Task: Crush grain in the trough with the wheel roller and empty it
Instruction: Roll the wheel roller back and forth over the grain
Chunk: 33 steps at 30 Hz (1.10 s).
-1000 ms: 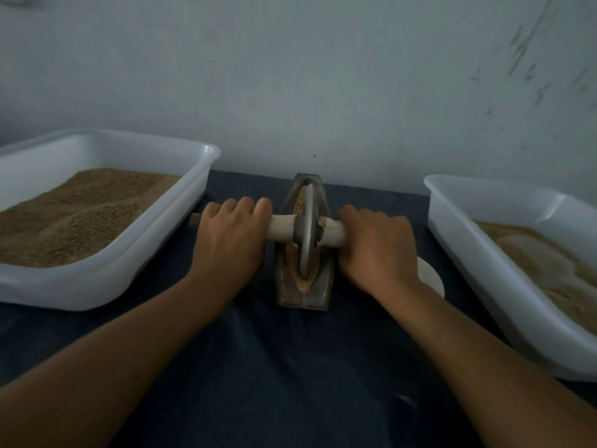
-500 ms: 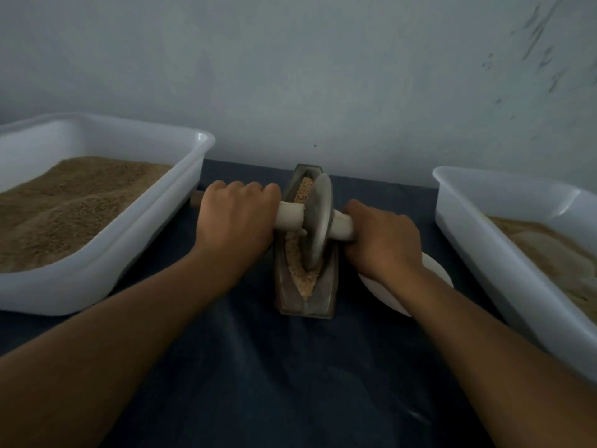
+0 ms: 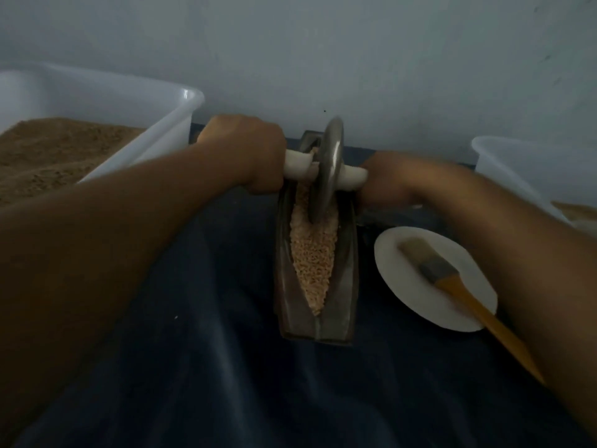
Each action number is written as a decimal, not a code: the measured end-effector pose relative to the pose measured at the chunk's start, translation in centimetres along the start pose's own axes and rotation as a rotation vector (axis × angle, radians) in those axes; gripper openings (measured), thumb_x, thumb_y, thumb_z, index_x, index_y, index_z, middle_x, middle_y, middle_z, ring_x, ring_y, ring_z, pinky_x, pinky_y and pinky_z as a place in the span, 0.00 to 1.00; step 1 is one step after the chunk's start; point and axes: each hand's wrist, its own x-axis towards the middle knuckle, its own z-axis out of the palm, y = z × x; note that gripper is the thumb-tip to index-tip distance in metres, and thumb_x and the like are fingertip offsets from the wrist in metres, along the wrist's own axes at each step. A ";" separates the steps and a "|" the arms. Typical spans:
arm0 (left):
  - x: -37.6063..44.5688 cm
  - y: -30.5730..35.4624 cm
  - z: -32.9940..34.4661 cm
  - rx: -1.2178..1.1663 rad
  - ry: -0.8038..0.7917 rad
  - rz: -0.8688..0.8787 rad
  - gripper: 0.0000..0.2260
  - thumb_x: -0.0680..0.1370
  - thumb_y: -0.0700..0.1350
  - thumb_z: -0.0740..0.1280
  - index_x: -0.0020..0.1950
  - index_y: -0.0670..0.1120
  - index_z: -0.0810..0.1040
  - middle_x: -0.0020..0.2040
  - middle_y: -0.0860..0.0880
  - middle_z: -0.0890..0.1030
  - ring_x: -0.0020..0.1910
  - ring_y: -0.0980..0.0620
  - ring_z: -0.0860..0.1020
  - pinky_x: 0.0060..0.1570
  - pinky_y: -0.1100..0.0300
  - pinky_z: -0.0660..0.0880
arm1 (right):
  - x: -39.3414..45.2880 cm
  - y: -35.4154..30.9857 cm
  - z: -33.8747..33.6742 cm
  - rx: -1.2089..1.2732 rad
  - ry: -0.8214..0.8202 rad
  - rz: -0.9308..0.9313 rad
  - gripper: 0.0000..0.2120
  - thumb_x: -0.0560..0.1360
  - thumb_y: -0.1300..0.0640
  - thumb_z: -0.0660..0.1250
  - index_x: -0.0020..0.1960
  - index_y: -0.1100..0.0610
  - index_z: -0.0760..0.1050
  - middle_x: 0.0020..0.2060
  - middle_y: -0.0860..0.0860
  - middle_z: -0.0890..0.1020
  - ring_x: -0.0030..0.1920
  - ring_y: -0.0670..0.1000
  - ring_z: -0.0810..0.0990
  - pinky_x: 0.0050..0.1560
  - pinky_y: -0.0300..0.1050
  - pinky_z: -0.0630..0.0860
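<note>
A narrow metal trough (image 3: 345, 299) stands lengthwise in the middle of the dark table, holding pale crushed grain (image 3: 313, 253). The metal wheel roller (image 3: 328, 169) stands upright in the trough's far half, its white axle handle sticking out to both sides. My left hand (image 3: 248, 153) is closed around the left end of the handle. On the right end my right hand (image 3: 387, 179) is closed, blurred by motion. The near part of the grain lies uncovered.
A white tub (image 3: 161, 124) with brown grain stands at the left, another white tub (image 3: 529, 169) at the right edge. A white plate (image 3: 407, 279) with a yellow-handled brush (image 3: 452, 279) lies right of the trough. A pale wall rises just behind.
The wheel has rolled from the trough's middle toward its far end, and both hands went away from me with it. The plate and brush have come into view.
</note>
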 end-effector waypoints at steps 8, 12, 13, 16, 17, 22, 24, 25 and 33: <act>2.2 0.1 -0.7 -0.022 -0.110 0.044 0.15 0.68 0.54 0.74 0.36 0.49 0.70 0.35 0.49 0.75 0.31 0.51 0.75 0.32 0.58 0.70 | 0.6 0.2 -1.3 0.072 -0.106 -0.003 0.12 0.67 0.50 0.78 0.41 0.58 0.82 0.35 0.53 0.83 0.31 0.51 0.78 0.33 0.44 0.69; 0.7 -0.2 0.2 -0.032 0.003 -0.004 0.13 0.68 0.56 0.72 0.46 0.51 0.76 0.38 0.50 0.76 0.34 0.49 0.74 0.39 0.53 0.75 | 0.2 0.1 -0.5 -0.005 0.039 0.000 0.13 0.68 0.45 0.76 0.45 0.52 0.80 0.39 0.50 0.80 0.37 0.50 0.78 0.33 0.43 0.69; 0.0 -0.1 0.6 -0.043 0.051 -0.019 0.13 0.69 0.57 0.72 0.48 0.52 0.78 0.38 0.50 0.76 0.35 0.49 0.74 0.39 0.53 0.75 | -0.1 0.0 -0.1 -0.031 0.097 0.004 0.13 0.68 0.44 0.74 0.44 0.51 0.79 0.38 0.49 0.79 0.36 0.49 0.77 0.32 0.42 0.69; -2.7 0.6 2.1 -0.049 0.267 -0.063 0.10 0.73 0.56 0.71 0.48 0.51 0.80 0.37 0.49 0.75 0.36 0.45 0.76 0.34 0.56 0.67 | -1.7 -0.3 1.6 -0.132 0.410 -0.012 0.09 0.69 0.43 0.70 0.40 0.48 0.75 0.33 0.46 0.76 0.31 0.49 0.73 0.29 0.40 0.63; -3.7 0.9 2.6 -0.033 0.364 -0.059 0.08 0.74 0.54 0.71 0.46 0.50 0.80 0.35 0.48 0.75 0.35 0.43 0.77 0.31 0.58 0.63 | -2.5 -0.4 2.4 -0.140 0.532 -0.021 0.08 0.69 0.44 0.69 0.40 0.47 0.75 0.33 0.46 0.75 0.31 0.50 0.72 0.29 0.40 0.60; -7.4 1.9 3.2 0.037 0.582 -0.025 0.10 0.71 0.48 0.76 0.39 0.46 0.76 0.32 0.45 0.78 0.28 0.45 0.76 0.31 0.58 0.60 | -5.7 -1.2 4.9 -0.111 0.774 -0.041 0.07 0.70 0.48 0.70 0.43 0.48 0.74 0.33 0.49 0.79 0.33 0.56 0.78 0.32 0.45 0.57; -8.1 2.1 3.1 0.010 0.608 -0.014 0.11 0.70 0.46 0.77 0.40 0.46 0.75 0.33 0.45 0.77 0.29 0.45 0.75 0.33 0.57 0.62 | -6.7 -1.6 5.4 -0.092 0.827 -0.023 0.07 0.70 0.51 0.70 0.42 0.49 0.72 0.31 0.48 0.78 0.31 0.56 0.77 0.33 0.45 0.57; -8.4 2.1 3.1 -0.012 0.624 -0.011 0.11 0.70 0.46 0.76 0.40 0.46 0.74 0.33 0.45 0.77 0.30 0.45 0.74 0.33 0.56 0.63 | -7.1 -1.7 5.6 -0.080 0.843 -0.017 0.08 0.70 0.52 0.70 0.42 0.49 0.71 0.31 0.48 0.78 0.31 0.56 0.77 0.34 0.46 0.58; -11.5 2.3 4.0 -0.045 0.758 -0.005 0.07 0.76 0.43 0.69 0.47 0.46 0.70 0.40 0.44 0.74 0.38 0.44 0.71 0.41 0.49 0.67 | -11.2 -2.8 6.7 0.012 0.920 -0.051 0.04 0.76 0.51 0.65 0.49 0.49 0.72 0.40 0.46 0.75 0.39 0.51 0.69 0.44 0.48 0.56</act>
